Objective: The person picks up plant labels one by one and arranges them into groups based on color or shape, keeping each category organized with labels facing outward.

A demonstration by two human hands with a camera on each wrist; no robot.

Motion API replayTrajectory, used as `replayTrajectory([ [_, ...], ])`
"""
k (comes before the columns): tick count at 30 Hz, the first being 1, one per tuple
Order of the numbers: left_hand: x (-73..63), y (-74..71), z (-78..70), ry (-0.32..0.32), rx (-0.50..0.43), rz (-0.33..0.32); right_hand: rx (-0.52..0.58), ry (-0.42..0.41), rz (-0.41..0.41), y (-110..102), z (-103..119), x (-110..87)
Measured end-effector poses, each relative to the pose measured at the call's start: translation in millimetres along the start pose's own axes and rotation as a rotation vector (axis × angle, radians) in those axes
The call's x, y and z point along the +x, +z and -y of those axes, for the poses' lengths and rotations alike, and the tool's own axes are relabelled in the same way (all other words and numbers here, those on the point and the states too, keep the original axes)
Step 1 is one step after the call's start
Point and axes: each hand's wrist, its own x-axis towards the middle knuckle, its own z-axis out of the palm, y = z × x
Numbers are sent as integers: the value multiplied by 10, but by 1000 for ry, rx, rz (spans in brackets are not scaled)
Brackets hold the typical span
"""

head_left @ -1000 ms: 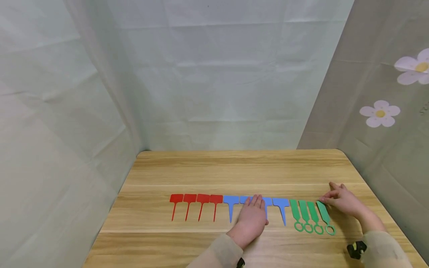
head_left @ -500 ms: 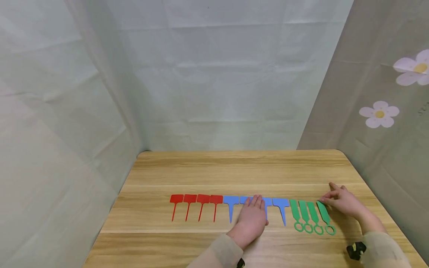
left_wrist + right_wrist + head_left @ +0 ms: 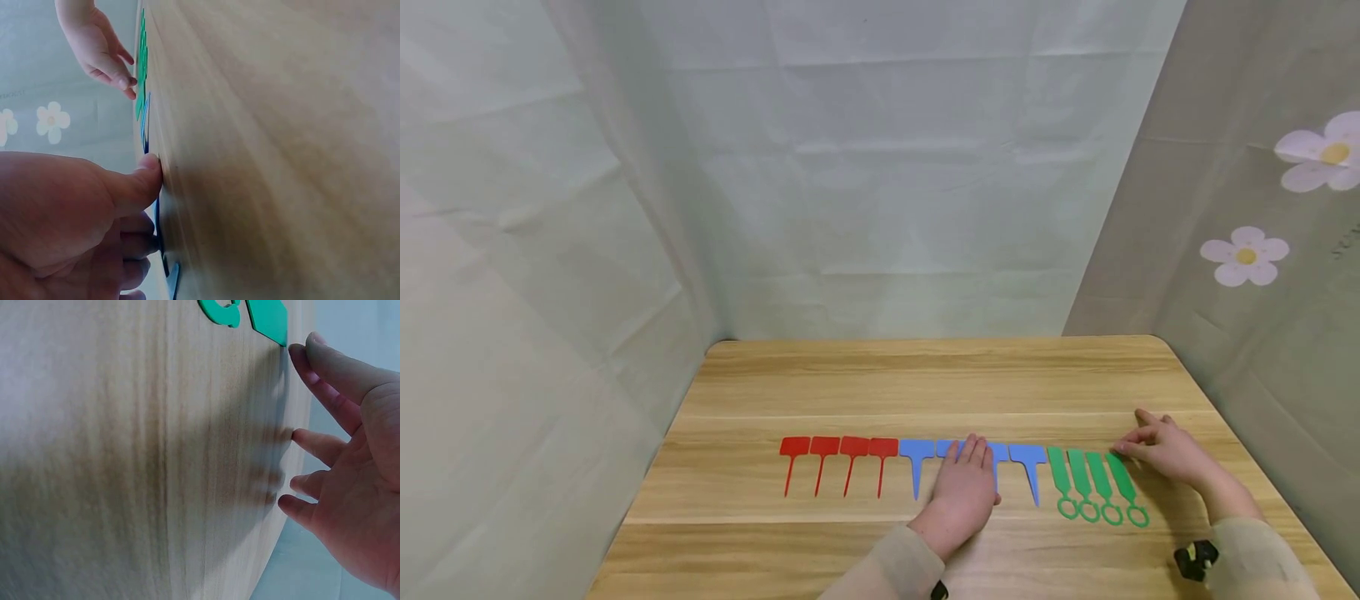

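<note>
Red, blue and green plant labels lie flat in one row in the head view. The red and blue ones are T-shaped; each green label is a strip with a ring at its near end. My left hand lies over the two middle blue labels, fingers straight and together, hiding much of them. At the row's right end, the thumb and index finger of my right hand are right at the top corner of the last green label. Its other fingers are spread, their tips at the tabletop.
The wooden table has rounded far corners. Pale cloth hangs behind it and at both sides, with printed flowers on the right. A dark device sits at the right wrist.
Both hands keep nearly the same places. The top end of the last green label sits slightly closer to its neighbour, with the right fingertips beside it.
</note>
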Motion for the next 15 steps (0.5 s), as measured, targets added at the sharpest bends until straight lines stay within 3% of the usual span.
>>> replayTrajectory([
  [15,3,1,14,-8,12,-28,-4,-3,-8,-58,10,24],
])
